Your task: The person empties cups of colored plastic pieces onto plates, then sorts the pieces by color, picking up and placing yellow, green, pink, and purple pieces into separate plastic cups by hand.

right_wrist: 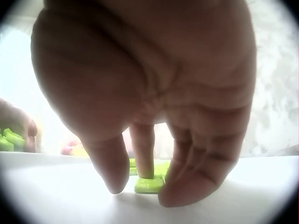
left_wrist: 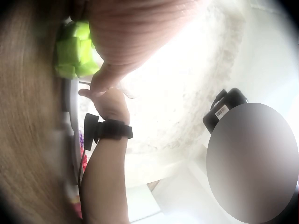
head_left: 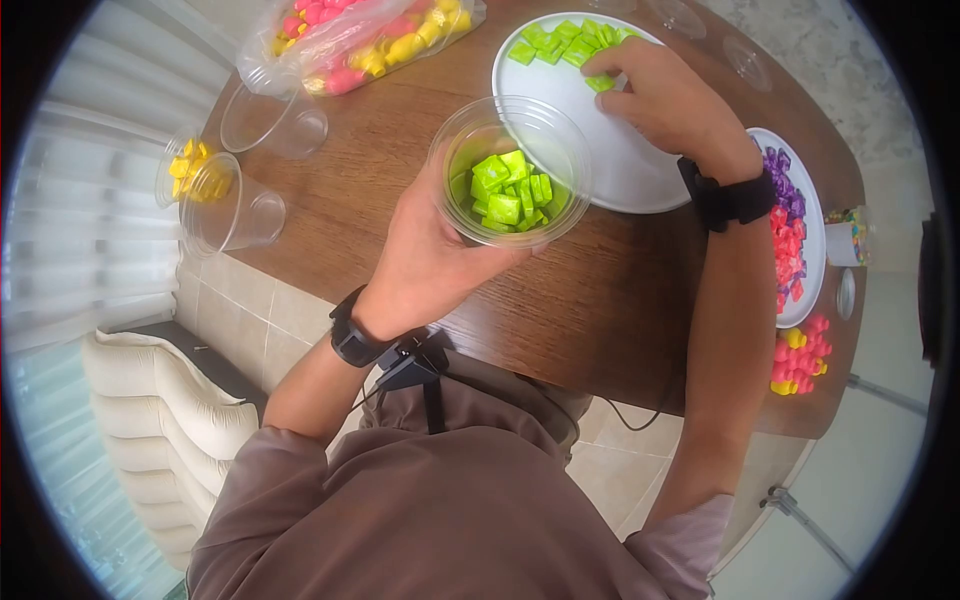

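Note:
In the head view my left hand (head_left: pixel 425 255) grips a clear plastic cup (head_left: pixel 465 152) holding several green squares (head_left: pixel 505 192). Above the white plate (head_left: pixel 640 172), my right hand (head_left: pixel 670 105) reaches down by a group of green squares (head_left: pixel 560 42) at its far edge. The right wrist view shows my right hand (right_wrist: pixel 154 84) with its fingers spread around a green piece (right_wrist: pixel 148 185); one fingertip touches it, while the thumb stands apart at left. Blurred green pieces (left_wrist: pixel 77 51) lie beside my left hand (left_wrist: pixel 135 35) in the left wrist view.
Clear cups (head_left: pixel 232 215) stand at left, one with yellow pieces (head_left: pixel 190 170). A plastic bag (head_left: pixel 375 45) of pink and yellow pieces lies at the back. On the right are a plate (head_left: pixel 815 235) with purple and red pieces and a pink-yellow cluster (head_left: pixel 802 355).

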The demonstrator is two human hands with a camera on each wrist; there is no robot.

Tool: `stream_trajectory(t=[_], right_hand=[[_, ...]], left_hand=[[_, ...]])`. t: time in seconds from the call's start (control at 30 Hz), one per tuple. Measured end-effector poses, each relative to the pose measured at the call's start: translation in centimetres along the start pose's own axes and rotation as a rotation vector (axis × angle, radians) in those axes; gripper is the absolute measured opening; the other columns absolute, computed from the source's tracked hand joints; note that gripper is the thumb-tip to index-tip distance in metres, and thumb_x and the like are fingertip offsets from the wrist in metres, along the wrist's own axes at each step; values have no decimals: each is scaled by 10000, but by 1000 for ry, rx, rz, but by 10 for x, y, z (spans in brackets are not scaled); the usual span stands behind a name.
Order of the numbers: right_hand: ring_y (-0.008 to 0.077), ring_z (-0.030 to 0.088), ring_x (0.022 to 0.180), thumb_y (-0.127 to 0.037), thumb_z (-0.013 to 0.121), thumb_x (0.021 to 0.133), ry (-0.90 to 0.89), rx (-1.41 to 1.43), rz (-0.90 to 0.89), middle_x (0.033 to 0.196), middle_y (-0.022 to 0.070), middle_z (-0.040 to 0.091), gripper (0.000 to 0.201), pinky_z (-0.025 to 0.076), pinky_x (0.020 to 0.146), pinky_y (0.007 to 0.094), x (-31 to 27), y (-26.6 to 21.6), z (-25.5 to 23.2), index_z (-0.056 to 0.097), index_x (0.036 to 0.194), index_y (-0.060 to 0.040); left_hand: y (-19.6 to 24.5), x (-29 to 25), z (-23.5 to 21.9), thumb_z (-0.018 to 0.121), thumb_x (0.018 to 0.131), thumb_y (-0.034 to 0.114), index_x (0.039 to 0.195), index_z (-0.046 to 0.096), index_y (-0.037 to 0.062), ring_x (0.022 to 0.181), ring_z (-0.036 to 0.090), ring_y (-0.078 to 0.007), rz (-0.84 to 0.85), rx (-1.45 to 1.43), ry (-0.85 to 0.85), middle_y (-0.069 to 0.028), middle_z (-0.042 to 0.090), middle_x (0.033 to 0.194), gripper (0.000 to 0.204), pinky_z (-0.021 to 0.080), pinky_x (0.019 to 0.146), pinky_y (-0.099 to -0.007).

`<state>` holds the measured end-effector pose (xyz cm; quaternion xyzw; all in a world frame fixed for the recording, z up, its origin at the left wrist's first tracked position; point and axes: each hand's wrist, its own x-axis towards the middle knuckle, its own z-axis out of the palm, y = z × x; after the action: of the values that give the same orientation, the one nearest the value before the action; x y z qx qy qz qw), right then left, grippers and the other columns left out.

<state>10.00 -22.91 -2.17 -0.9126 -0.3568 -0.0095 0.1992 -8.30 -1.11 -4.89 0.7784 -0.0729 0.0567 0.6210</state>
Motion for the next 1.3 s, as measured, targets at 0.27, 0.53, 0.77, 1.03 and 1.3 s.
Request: stream_trajectory(t=[0.27, 0.53, 0.77, 1.03, 1.3], right_hand=[[368, 648, 974, -155, 709, 820, -25, -22, 17, 1014, 178, 693, 275, 511, 866, 453, 1, -7, -8, 681, 1054, -14], [103, 629, 780, -119, 783, 881, 50, 298, -141, 863, 75, 711, 254, 518, 704, 248, -13, -106, -87, 721, 1042, 68], [88, 616, 776, -110, 756, 918, -33, 575, -76, 848, 34, 695, 207, 505, 705, 232, -17, -101, -82, 729, 1052, 45], [215, 615, 876, -158, 717, 883, 94, 146, 51, 989, 87, 681, 304, 512, 813, 353, -1, -16, -29, 701, 1142, 0], [294, 623, 1045, -137, 651, 876, 24, 152, -127, 1207, 167, 676, 402, 499, 936, 378, 7, 5, 0, 669, 1256, -4]], left_hand=[[1, 0, 1, 916, 719, 71, 1418, 497, 1, 1275, 561, -184, -9, -18, 8, -91, 597, 1366, 818, 439, 1111, -350], [2, 0, 1, 919, 718, 78, 1415, 501, 0, 1268, 569, -186, -11, 21, 11, -93, 608, 1354, 816, 443, 1107, -351], [0, 1, 4, 882, 745, 112, 1372, 526, 19, 1160, 632, -197, 54, 39, 41, -103, 649, 1246, 727, 502, 1015, -351], [1, 0, 1, 913, 723, 75, 1407, 500, 2, 1268, 564, -182, -19, -3, 13, -90, 604, 1359, 802, 438, 1111, -350], [-3, 0, 2, 879, 738, 86, 1371, 534, 26, 1179, 620, -193, 50, 1, 48, -98, 641, 1262, 723, 492, 1029, -351]])
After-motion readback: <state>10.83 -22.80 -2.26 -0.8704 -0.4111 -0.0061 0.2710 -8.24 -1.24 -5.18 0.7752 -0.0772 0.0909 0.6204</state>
